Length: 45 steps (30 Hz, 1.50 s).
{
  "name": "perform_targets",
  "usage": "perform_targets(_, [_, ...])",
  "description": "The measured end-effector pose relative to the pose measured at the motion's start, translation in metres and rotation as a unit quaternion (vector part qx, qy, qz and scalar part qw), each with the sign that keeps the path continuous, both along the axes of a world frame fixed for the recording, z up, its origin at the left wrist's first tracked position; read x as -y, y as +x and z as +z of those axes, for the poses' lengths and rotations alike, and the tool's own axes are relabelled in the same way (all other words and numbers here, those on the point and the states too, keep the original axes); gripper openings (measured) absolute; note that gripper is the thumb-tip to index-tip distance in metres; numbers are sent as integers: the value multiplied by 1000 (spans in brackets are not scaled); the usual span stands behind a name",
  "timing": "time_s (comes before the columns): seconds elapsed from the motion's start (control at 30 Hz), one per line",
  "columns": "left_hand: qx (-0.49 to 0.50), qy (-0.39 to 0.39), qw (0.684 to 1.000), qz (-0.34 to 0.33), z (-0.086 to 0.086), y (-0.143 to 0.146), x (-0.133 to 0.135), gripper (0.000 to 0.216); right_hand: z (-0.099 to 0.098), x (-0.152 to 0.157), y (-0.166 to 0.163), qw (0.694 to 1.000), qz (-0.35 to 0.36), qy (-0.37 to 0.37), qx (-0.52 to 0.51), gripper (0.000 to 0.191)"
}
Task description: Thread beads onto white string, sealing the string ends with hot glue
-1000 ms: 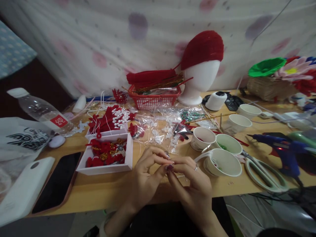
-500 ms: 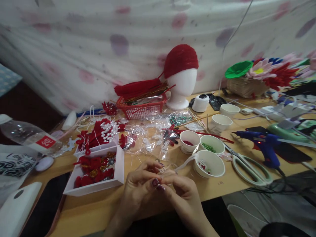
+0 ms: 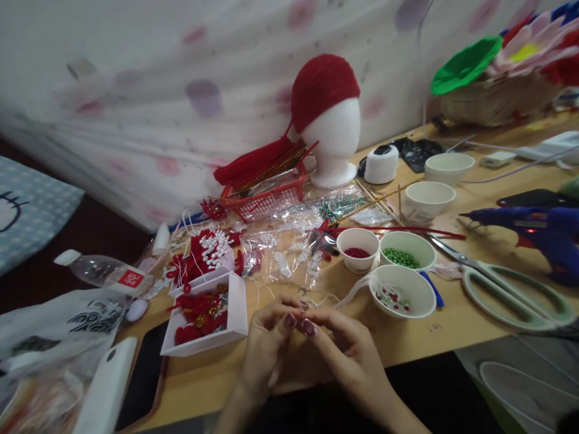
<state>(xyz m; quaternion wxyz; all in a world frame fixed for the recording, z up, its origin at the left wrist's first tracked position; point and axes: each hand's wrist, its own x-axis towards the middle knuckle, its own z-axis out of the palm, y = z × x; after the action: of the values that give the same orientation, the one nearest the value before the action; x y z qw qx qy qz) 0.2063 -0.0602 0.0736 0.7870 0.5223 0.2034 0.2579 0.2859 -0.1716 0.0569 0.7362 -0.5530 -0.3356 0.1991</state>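
My left hand (image 3: 270, 337) and my right hand (image 3: 348, 343) meet at their fingertips just above the table's front edge. Thumbs and fingers are pinched closed on both, and what sits between them is too small and hidden to make out. White cord (image 3: 350, 294) runs from behind the fingertips to a paper cup (image 3: 427, 308) with red, green and pale beads. Behind that cup are one cup of green beads (image 3: 400, 258) and one of dark red beads (image 3: 357, 252). Left of my hands, a white box (image 3: 239, 307) holds red and gold ornaments.
Scissors (image 3: 479, 265) and a blue glue gun (image 3: 520, 220) lie to the right. At the back stand a red-capped mannequin head (image 3: 337, 135) and a red basket (image 3: 271, 203). A bottle (image 3: 102, 271) and a phone (image 3: 145, 374) are on the left. Clear bags (image 3: 283, 259) lie mid-table.
The view has turned and come closer, with things on the right shifted outward. My hands stay pinched together, their fingers slightly re-placed. A blue object now shows beside the bead cup.
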Motion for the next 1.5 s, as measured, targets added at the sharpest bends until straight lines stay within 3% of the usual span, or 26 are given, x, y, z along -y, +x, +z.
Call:
perform_targets(0.13, [-35,-75,996,40,0,3,1,24,3,2,3,1000,14,2,12,17])
perform_targets(0.27, [-58,-81,994,38,-2,4,1,26,5,3,8,999,9,-3,31,17])
perform_targets(0.5, [-74,-4,997,-5,0,5,4,20,0,3,8,999,15,-5,32,15])
perform_targets(0.67, [-76,102,992,9,22,4,-11,18,-5,3,12,998,7,-10,65,18])
perform_targets(0.77, [-97,208,971,71,45,11,-42,18,-9,3,13,997,10,-19,77,18])
perform_targets(0.83, [-151,262,951,71,60,23,-67,22,-11,3,13,996,34,-28,84,19])
perform_targets(0.9, [-219,337,915,3,70,39,-90,32,-13,3,12,993,57,-42,94,19])
perform_targets(1.0, [-282,358,885,-99,73,65,-111,33,-14,2,13,991,62,-47,108,18])
perform_targets(1.17, [-331,359,850,-198,66,90,-112,26,-14,1,14,989,61,-51,124,17])
perform_targets(1.27, [-337,384,837,-196,68,92,-105,17,-15,2,14,989,62,-56,120,17])
perform_targets(1.4, [-337,418,824,-180,84,90,-99,11,-16,1,13,989,77,-63,112,17])
perform_targets(1.5, [-314,503,789,-162,98,88,-93,9,-16,1,12,988,84,-64,113,18])
